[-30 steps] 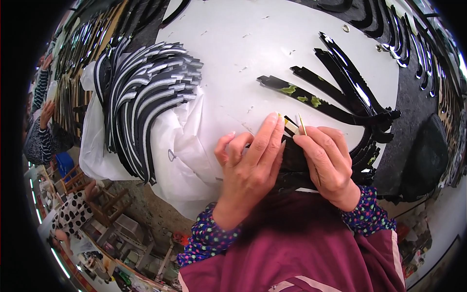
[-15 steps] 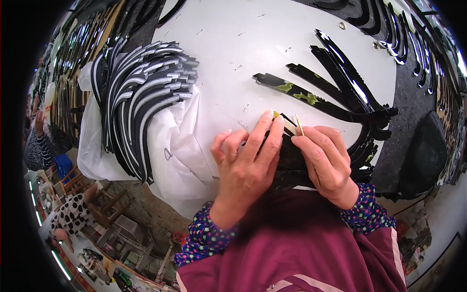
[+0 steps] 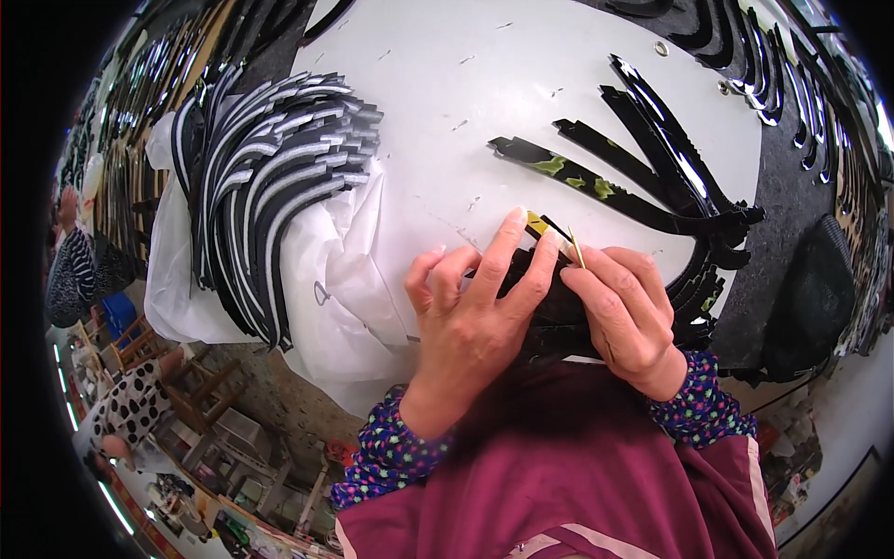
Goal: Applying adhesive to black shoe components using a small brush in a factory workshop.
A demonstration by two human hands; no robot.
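My left hand (image 3: pixel 470 307) lies palm down with its fingers stretched out and spread. Its index and middle fingertips rest on the end of a dark strip (image 3: pixel 556 224), with a small yellow patch (image 3: pixel 537 223) showing between them; the thumb is hidden. My right hand (image 3: pixel 626 303) pinches a thin, pointed, gold-coloured tool (image 3: pixel 576 250), whose tip stands beside my left middle fingertip. Beneath both hands are dark pieces (image 3: pixel 554 321), partly covered. Beyond my right hand, glossy black curved strips (image 3: pixel 633 191) fan out, some with yellow-green marks.
A white table (image 3: pixel 438 65) carries the work. On its left, a stack of black-and-grey curved strips (image 3: pixel 279 177) lies on white plastic sheeting (image 3: pixel 340 252). A black mesh thing (image 3: pixel 819 298) sits at the right. More black strips (image 3: pixel 768 74) line the far right, and wooden stools (image 3: pixel 200 391) stand lower left.
My left index and middle fingers have spread apart, the middle finger shifting right toward the tool's tip. More of the yellow patch shows. My right hand stays nearly in place with the tool.
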